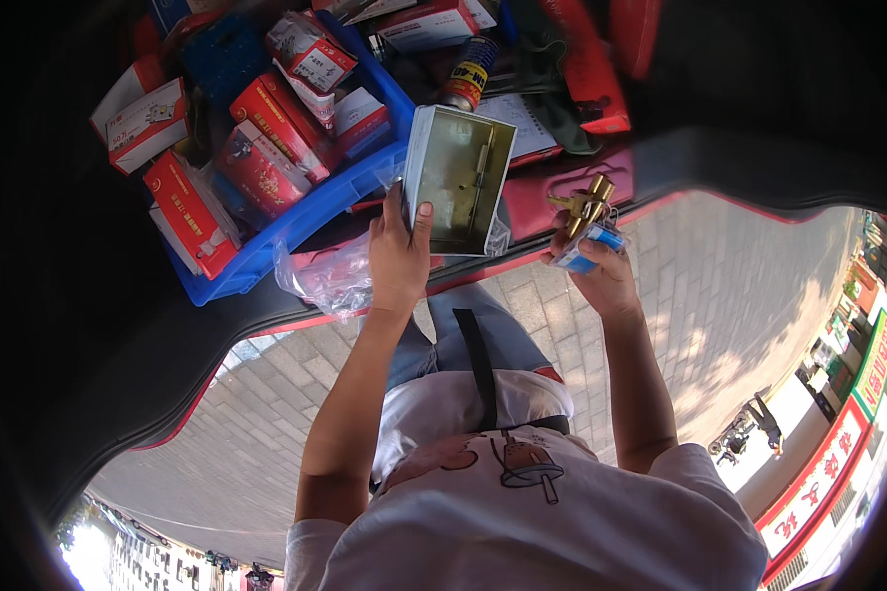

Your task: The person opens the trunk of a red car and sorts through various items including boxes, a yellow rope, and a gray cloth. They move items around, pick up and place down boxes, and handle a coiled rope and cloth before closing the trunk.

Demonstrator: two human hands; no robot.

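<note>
My left hand [401,251] grips a shallow rectangular metal box [458,177] by its near left edge, thumb over the rim. The box's hollow side faces up, showing a small slotted bracket inside; crumpled see-through plastic shows at its lower right corner. Off to the right, my right hand [606,279] is closed around a brass lock cylinder [589,205] and a small blue-and-white packet [597,248]. The cylinder sticks up above the fingers. What lies deeper in that palm is hidden.
A blue plastic crate [291,231] full of red-and-white cartons [189,212] stands at the left in a car's boot. Beyond the box lies a spray can [468,74]. A see-through plastic bag [330,281] rests by the boot's red-edged sill [660,197]. Paving [700,286] lies below.
</note>
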